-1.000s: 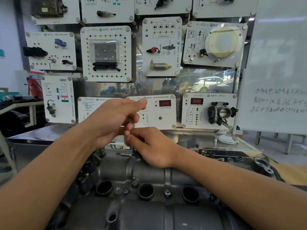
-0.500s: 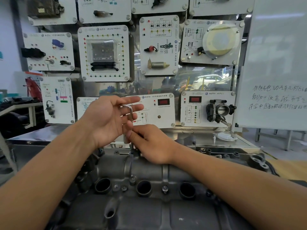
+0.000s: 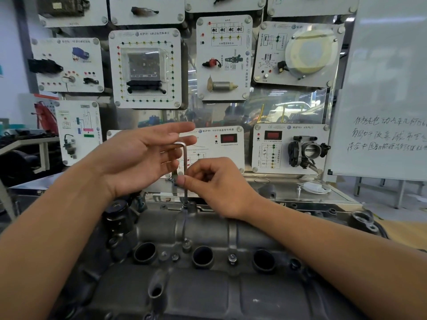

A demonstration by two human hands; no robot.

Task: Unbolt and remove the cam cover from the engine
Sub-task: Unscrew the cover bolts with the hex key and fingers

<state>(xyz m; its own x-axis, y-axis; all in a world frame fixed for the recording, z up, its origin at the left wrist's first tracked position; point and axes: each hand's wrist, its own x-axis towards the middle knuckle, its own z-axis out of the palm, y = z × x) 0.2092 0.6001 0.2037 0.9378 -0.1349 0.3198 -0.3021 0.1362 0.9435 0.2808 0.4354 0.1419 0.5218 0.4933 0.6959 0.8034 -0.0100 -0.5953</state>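
The grey metal cam cover [image 3: 208, 227] lies across the engine below me, with three round plug wells along its near side and bolts between them. An L-shaped hex key [image 3: 185, 162] stands upright in a bolt [image 3: 187, 205] at the cover's far edge. My right hand [image 3: 217, 188] pinches the key's long shaft between thumb and fingers. My left hand [image 3: 143, 158] hovers beside the key's bent top, palm turned right, fingers straight and spread, their tips close to the short arm.
A display wall of white training panels [image 3: 145, 68] with sensors and a throttle body [image 3: 307, 153] rises just behind the engine. A whiteboard [image 3: 388, 100] stands at right. A steel bench top [image 3: 312, 197] runs behind the cover, with a small white object on it.
My left hand opened from a closed grip on the key's top to straight spread fingers. The key's bend came into sight. My right hand stayed on the shaft.
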